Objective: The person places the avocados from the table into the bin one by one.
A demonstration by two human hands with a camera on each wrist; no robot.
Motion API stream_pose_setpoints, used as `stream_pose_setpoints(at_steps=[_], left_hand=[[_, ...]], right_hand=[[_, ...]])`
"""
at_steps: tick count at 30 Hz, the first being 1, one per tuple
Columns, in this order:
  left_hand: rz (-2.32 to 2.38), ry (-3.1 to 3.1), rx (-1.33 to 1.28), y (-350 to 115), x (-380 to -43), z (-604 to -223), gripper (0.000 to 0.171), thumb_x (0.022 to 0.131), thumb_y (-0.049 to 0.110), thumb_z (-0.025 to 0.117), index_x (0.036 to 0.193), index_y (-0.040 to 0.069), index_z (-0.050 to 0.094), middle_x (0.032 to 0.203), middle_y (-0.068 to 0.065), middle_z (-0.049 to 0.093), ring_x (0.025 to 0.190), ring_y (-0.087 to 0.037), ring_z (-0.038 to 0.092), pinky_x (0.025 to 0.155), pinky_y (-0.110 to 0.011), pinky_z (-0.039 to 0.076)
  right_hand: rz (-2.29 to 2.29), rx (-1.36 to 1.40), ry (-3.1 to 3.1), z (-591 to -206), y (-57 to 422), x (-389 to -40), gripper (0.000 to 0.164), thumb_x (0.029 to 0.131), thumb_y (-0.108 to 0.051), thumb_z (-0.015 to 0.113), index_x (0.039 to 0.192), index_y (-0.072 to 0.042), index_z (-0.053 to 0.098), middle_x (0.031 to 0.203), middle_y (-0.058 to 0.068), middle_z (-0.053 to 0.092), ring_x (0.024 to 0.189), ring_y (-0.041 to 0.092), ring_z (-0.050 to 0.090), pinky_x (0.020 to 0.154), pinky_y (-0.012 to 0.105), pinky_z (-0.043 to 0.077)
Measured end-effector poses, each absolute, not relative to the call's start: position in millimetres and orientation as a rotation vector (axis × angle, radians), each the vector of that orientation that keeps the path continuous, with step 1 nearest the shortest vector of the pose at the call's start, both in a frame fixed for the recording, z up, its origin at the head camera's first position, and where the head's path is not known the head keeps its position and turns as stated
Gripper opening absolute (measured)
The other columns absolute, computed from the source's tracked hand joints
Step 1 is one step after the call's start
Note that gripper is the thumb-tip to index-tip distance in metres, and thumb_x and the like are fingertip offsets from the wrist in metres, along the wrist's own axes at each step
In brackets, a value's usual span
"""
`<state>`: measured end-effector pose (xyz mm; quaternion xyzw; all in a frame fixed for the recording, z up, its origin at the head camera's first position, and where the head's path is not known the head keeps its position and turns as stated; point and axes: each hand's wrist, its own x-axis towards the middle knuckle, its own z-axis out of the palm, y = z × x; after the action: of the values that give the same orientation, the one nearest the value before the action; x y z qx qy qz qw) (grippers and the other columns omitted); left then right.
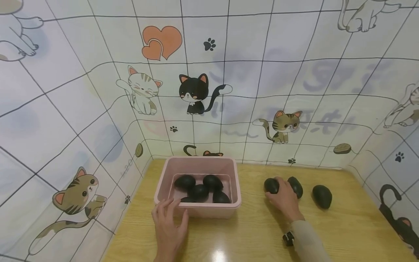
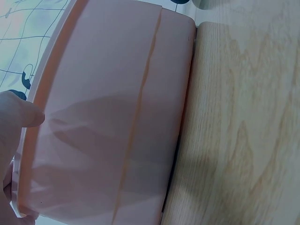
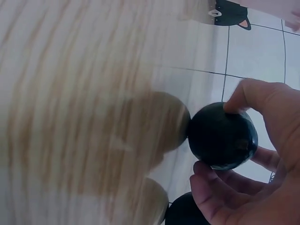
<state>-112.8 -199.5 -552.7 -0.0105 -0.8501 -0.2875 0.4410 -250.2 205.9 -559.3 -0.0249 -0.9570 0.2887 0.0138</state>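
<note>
My right hand [image 1: 285, 199] grips a dark avocado [image 1: 271, 185] on the right part of the table. In the right wrist view the thumb lies on one side of this avocado [image 3: 220, 138] and the fingertips on the other. Just right of that hand is a second avocado [image 1: 296, 186], partly covered by it, and a third avocado [image 1: 322, 196] lies farther right. My left hand [image 1: 168, 225] holds the front left rim of a pink plastic bin [image 1: 209, 205], fingers over the edge and thumb by the outer wall. Several avocados [image 1: 198, 192] lie inside the bin.
The bin stands on a light wooden table [image 1: 252, 233], near its back left. A wall covering [image 1: 242, 83] with cat drawings and grid lines rises behind the table and on both sides. A small black object [image 1: 288, 238] shows at the right wrist.
</note>
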Motion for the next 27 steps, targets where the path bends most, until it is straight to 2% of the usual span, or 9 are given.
stream_pose_setpoints(at_steps=[10,19,27], left_hand=[[-0.714,-2.113,-0.030,-201,-114,-555,0.042,0.076,0.014,0.086,0.116,0.009,0.073,0.124,-0.020,0.065,0.123,-0.043,0.050,0.099,-0.055,0.041],[-0.743,-2.171,0.015,-199,-110,-555,0.042,0.079,0.016,0.086,0.118,0.010,0.072,0.126,-0.021,0.064,0.126,-0.042,0.048,0.100,-0.058,0.041],[-0.707,-2.118,-0.019,-200,-112,-553,0.042,0.077,0.013,0.086,0.117,0.010,0.073,0.124,-0.021,0.065,0.123,-0.041,0.049,0.099,-0.053,0.040]], right_hand=[[0.955,-0.092,-2.995,-555,202,-244,0.085,0.089,-0.041,0.078,0.158,-0.009,0.042,0.156,0.035,0.043,0.134,0.060,0.049,0.105,0.081,0.036],[0.991,-0.076,-2.927,-554,199,-241,0.081,0.089,-0.039,0.074,0.159,-0.012,0.042,0.157,0.030,0.046,0.137,0.055,0.049,0.107,0.081,0.032],[0.995,-0.054,-2.884,-546,192,-238,0.078,0.088,-0.037,0.075,0.157,-0.014,0.045,0.153,0.027,0.050,0.129,0.052,0.056,0.097,0.070,0.048]])
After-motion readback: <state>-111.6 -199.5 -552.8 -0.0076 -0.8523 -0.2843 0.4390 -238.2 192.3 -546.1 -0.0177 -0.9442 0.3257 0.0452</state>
